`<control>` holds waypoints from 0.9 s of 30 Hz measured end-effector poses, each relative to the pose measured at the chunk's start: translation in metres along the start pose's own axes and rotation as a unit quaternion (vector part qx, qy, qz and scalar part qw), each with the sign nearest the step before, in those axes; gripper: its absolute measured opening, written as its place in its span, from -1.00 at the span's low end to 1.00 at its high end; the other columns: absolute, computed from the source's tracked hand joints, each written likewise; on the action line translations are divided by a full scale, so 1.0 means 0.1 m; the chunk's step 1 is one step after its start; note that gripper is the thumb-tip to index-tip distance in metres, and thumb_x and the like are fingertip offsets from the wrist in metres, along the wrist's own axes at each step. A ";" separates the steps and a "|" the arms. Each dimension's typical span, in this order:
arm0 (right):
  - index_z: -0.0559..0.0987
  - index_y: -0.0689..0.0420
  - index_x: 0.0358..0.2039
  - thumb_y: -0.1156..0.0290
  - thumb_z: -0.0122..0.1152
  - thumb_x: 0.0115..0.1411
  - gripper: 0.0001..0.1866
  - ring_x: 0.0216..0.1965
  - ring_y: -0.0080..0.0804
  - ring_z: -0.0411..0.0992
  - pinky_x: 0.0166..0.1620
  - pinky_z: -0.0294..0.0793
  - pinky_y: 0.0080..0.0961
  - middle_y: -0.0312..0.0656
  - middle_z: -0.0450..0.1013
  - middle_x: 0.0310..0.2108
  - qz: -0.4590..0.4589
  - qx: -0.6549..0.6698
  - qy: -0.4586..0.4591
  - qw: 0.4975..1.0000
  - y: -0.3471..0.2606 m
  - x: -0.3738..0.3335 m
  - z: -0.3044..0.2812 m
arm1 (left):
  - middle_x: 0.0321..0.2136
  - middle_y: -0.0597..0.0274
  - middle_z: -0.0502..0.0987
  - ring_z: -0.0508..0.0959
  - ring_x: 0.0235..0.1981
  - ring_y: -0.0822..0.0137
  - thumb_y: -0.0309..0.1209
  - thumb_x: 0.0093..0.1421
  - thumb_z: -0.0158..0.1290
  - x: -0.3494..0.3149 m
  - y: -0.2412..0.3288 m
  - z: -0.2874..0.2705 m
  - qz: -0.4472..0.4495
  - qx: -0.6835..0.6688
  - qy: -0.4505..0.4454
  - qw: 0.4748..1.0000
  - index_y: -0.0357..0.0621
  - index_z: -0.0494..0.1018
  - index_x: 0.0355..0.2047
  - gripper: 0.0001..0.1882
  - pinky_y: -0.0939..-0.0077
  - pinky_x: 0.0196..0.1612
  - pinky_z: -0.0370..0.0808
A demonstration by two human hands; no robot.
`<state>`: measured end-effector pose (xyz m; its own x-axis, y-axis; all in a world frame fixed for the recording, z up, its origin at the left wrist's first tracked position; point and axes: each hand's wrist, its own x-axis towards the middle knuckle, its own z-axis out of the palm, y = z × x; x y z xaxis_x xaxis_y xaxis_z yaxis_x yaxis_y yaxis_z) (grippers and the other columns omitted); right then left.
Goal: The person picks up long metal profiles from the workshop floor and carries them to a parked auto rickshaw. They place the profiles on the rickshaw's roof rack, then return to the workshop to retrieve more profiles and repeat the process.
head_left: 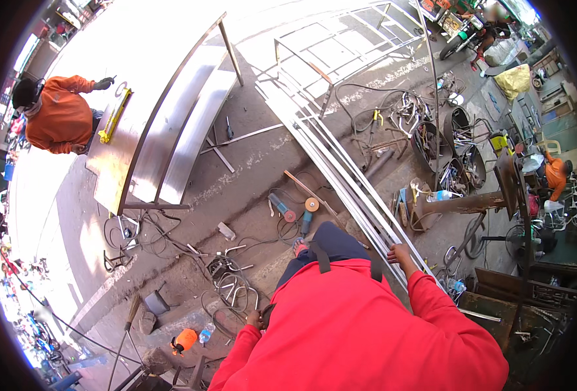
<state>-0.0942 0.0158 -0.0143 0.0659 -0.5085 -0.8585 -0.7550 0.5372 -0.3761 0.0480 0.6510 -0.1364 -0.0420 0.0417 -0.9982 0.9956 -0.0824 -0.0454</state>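
Observation:
Long pale metal tubes point(340, 176) lie side by side, running from the far frame down to my right side. My right hand point(400, 253) is closed at their near end, its fingers curled at one tube. Low at my left side, my left hand point(256, 318) is closed beside a dark thing point(267, 315) that I cannot make out. Ahead of my feet, two angle grinders point(306, 218) with blue-green bodies rest on the ground, one with a tan disc and one with a reddish disc.
A welded metal frame point(347, 45) stands far ahead. At the left, a person in orange point(60, 114) stands by a metal-sheet table point(190, 124) bearing a yellow tool point(115, 116). Cables point(236, 287) tangle near my left foot. Round bins of scrap point(425, 146) stand right.

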 end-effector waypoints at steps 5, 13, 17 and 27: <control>0.51 0.25 -0.41 0.24 0.07 0.17 -0.71 -0.64 -0.19 0.49 -0.57 0.57 -0.24 -0.06 0.48 -0.57 0.006 -0.031 -0.019 0.999 -0.30 0.37 0.49 | -0.44 0.11 0.53 0.51 -0.51 0.29 -0.14 0.30 -0.05 -0.68 0.84 0.43 0.166 -0.034 -0.046 0.984 -0.18 0.46 -0.17 -0.65 0.43 -0.38 0.49; 0.50 0.28 -0.29 0.31 0.08 0.18 -0.74 -0.59 -0.22 0.50 -0.57 0.55 -0.32 -0.03 0.50 -0.47 -0.088 -0.087 -0.123 0.985 -1.84 1.05 1.84 | -0.58 0.15 0.55 0.53 -0.59 0.42 -0.21 0.26 0.09 -1.95 3.71 1.27 0.461 0.001 0.073 0.884 -0.27 0.54 -0.49 -0.66 0.58 -0.47 0.48; 0.49 0.29 -0.31 0.33 0.09 0.18 -0.75 -0.63 -0.23 0.48 -0.61 0.51 -0.32 -0.01 0.49 -0.50 -0.085 -0.071 -0.125 0.986 -2.74 1.64 2.50 | -0.59 0.19 0.56 0.53 -0.57 0.45 -0.21 0.21 0.15 -1.99 5.10 1.86 0.516 0.105 0.044 0.849 -0.28 0.53 -0.61 -0.61 0.58 -0.45 0.48; 0.49 0.23 -0.28 0.25 0.05 0.24 -0.73 -0.61 -0.36 0.49 -0.56 0.52 -0.41 -0.12 0.50 -0.53 -0.099 0.122 -0.107 0.982 -5.85 2.64 3.90 | -0.37 -0.10 0.63 0.66 -0.31 0.05 0.00 0.17 0.13 -2.35 8.01 3.18 0.484 0.604 0.009 0.633 -0.27 0.60 -0.25 -0.50 0.29 -0.21 0.54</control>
<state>0.6190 -0.1703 -0.1573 0.3501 -0.4807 -0.8040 -0.5365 0.6007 -0.5927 0.8288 0.2586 0.0500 0.5503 -0.6006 -0.5801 -0.2384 -0.7788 0.5802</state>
